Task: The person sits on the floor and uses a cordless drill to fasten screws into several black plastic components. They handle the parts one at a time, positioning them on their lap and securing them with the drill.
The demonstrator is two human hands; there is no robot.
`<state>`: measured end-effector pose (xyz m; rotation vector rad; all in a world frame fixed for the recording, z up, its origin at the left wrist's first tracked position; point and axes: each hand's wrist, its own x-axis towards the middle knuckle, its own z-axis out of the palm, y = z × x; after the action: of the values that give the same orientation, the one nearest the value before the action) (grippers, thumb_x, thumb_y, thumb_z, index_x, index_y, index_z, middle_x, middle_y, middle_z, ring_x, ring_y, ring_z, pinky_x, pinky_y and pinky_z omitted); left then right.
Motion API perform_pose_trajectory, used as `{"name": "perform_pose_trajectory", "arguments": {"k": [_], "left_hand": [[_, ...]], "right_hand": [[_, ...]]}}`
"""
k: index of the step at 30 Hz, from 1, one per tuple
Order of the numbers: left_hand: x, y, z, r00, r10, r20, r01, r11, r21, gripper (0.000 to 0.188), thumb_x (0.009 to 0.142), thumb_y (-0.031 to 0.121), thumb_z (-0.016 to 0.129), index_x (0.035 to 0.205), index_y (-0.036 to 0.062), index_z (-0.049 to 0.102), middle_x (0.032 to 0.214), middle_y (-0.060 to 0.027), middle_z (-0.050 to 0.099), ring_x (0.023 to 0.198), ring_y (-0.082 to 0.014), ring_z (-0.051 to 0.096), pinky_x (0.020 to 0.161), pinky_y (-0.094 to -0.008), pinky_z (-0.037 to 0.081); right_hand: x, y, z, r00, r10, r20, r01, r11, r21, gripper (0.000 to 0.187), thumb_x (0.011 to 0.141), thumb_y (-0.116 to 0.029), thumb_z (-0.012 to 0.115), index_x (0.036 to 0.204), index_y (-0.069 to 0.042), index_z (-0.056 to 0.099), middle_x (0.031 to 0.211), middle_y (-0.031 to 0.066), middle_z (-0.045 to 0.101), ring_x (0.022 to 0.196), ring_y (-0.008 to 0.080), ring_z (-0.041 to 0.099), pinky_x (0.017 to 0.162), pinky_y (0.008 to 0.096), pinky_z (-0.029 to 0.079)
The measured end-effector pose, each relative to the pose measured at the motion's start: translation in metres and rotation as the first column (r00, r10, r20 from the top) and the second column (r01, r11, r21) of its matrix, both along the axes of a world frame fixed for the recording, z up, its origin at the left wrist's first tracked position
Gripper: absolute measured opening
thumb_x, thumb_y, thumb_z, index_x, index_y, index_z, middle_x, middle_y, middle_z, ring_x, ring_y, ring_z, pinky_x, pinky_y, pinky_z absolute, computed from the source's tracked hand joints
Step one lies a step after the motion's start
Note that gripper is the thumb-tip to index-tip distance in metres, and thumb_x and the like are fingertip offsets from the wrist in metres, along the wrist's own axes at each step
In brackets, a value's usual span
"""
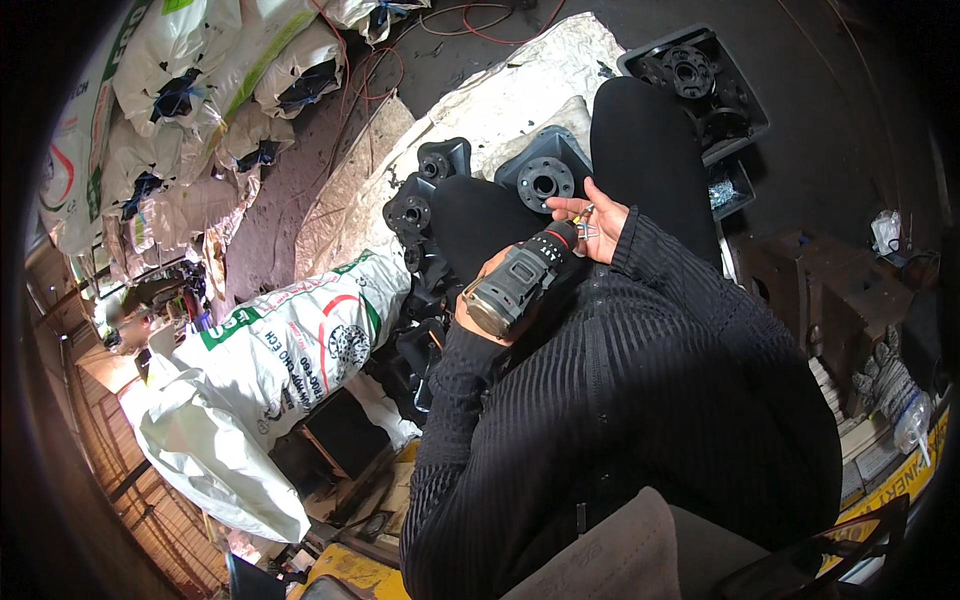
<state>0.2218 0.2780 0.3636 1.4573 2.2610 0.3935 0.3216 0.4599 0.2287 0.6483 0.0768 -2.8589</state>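
My left hand [474, 312] is wrapped round a grey and black cordless drill [515, 287], whose chuck with a red ring points up and right toward my other hand. My right hand [606, 228] is palm up, with several thin silver screws [588, 231] lying across its fingers. The thumb stands apart from them. Just beyond the fingers, a round black flanged part [545, 183] with a centre hole and a ring of small holes sits on a black square base between my knees. The drill's tip is partly hidden beside my right fingers.
More black flanged parts [408, 214] lie left of my knee. A black tray [742, 88] of similar parts stands at the far right, with a small bin of shiny hardware [728, 190] below it. A full white sack [300, 340] is at left; a pale cloth [500, 85] covers the floor ahead.
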Motion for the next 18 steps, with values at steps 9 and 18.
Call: {"name": "perform_pose_trajectory", "arguments": {"k": [9,18], "left_hand": [[-0.001,0.002,-0.002,0.992,0.049,0.120,-0.042,0.997,-0.058,0.048,0.076,0.016,0.062,0.120,0.0079,0.046,0.117,-0.0075,0.053,0.103,-0.0226,0.055,0.086,-0.0296,0.045],[-0.009,0.001,-0.022,0.973,0.089,0.214,-0.044,0.978,-0.205,0.051,0.077,0.023,0.062,0.123,0.0100,0.044,0.118,-0.0072,0.052,0.104,-0.0225,0.055,0.085,-0.0301,0.046]], "right_hand": [[-0.010,-0.003,0.011,0.984,0.031,0.174,-0.059,0.985,0.161,0.070,0.090,-0.056,0.019,0.108,0.000,0.057,0.095,0.0084,0.059,0.078,0.0155,0.060,0.058,0.0255,0.052],[-0.010,0.000,0.000,0.973,0.075,0.220,-0.097,0.991,0.094,0.064,0.091,-0.054,0.025,0.105,0.002,0.055,0.083,0.0064,0.055,0.066,0.0133,0.056,0.064,0.0312,0.054]]}}
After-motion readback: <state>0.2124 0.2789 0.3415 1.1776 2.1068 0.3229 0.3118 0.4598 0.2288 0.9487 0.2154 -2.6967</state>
